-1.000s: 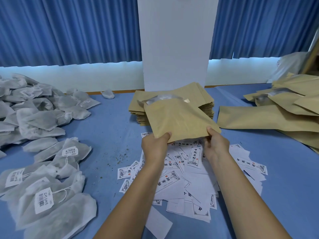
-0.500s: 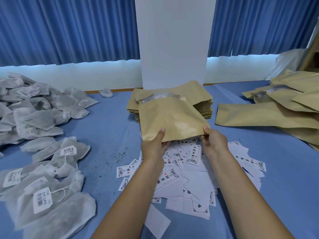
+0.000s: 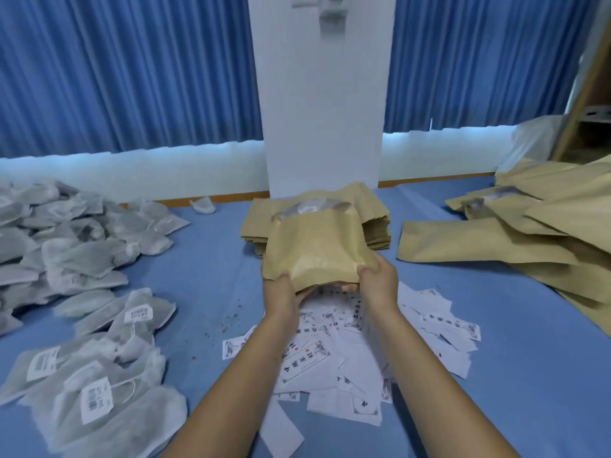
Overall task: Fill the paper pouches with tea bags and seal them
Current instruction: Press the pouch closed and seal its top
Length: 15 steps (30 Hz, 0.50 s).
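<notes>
I hold a brown paper pouch (image 3: 317, 246) above the blue table, its near edge bulging and its far end showing a clear window. My left hand (image 3: 281, 294) grips the near left corner with fingers curled under it. My right hand (image 3: 377, 280) grips the near right corner. White mesh tea bags with tags (image 3: 99, 391) lie in heaps at the left. A stack of flat empty pouches (image 3: 373, 223) sits just behind the held one.
Loose printed paper labels (image 3: 330, 355) are scattered under my forearms. A pile of brown pouches (image 3: 529, 233) covers the right side of the blue table (image 3: 205, 279). A white pillar (image 3: 320, 110) and blue curtains stand behind. Tea crumbs dot the cloth.
Both hands have squeezed the pouch's near edge together, so it now bulges, and my fingers have curled under it. The view has tilted upward.
</notes>
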Available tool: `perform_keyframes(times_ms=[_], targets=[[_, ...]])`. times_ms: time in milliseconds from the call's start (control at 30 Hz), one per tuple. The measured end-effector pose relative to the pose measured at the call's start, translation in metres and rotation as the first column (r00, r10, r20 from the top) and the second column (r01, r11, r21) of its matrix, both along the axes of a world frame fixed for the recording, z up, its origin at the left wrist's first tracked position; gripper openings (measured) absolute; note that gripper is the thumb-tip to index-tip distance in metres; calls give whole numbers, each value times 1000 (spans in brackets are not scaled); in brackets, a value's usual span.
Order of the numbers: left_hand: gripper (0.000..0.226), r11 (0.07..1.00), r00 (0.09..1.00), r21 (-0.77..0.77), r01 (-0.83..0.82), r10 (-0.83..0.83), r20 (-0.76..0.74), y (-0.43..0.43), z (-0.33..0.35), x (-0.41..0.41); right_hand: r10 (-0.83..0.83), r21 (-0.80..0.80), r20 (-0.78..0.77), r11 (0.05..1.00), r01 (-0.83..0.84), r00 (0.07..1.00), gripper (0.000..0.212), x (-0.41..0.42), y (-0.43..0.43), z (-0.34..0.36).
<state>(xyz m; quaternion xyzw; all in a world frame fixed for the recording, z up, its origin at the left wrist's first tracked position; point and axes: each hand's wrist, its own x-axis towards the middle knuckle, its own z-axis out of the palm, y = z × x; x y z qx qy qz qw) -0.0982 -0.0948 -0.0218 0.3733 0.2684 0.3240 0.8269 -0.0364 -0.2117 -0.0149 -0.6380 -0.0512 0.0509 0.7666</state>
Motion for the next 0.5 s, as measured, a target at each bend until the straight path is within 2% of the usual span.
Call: perform_keyframes(times_ms=[100, 267, 400, 500], targets=[[54, 994, 999, 108, 24, -29, 41, -9, 24, 8, -84, 45, 80, 996, 81, 993, 40, -5, -17, 23], [46, 974, 982, 159, 159, -173, 80, -64, 54, 36, -297, 208, 73, 938, 277, 952, 41, -13, -76, 48], [25, 910, 947, 262, 322, -310, -87, -127, 51, 54, -428, 278, -85, 857, 434, 900, 37, -15, -144, 48], [25, 791, 882, 389, 472, -415, -224, -179, 42, 66, -520, 311, -162, 780, 543, 839, 36, -18, -202, 37]])
